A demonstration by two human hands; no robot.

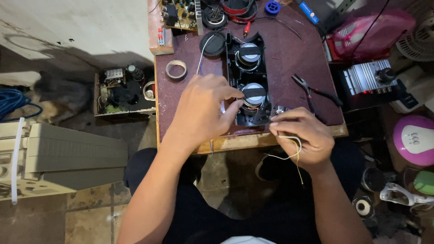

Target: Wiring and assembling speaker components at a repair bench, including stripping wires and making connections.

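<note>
A black speaker housing point(249, 77) with two round drivers lies open on a small maroon-topped table point(289, 58). My left hand point(203, 110) rests on the housing's left side, its fingertips pinched at the rim of the nearer driver point(253, 96). My right hand point(300, 135) sits at the table's front edge, just right of the housing, closed on thin white and yellow wires point(294, 156) that hang below the palm. A small metal part point(281, 110) lies beside its fingertips.
Black-handled pliers point(314, 92) lie right of the housing; a tape roll point(176, 69) and a round black cap point(212, 44) lie to its left. A circuit board point(181, 13) sits at the back. Electronics clutter the floor on both sides, including an open chassis point(122, 90).
</note>
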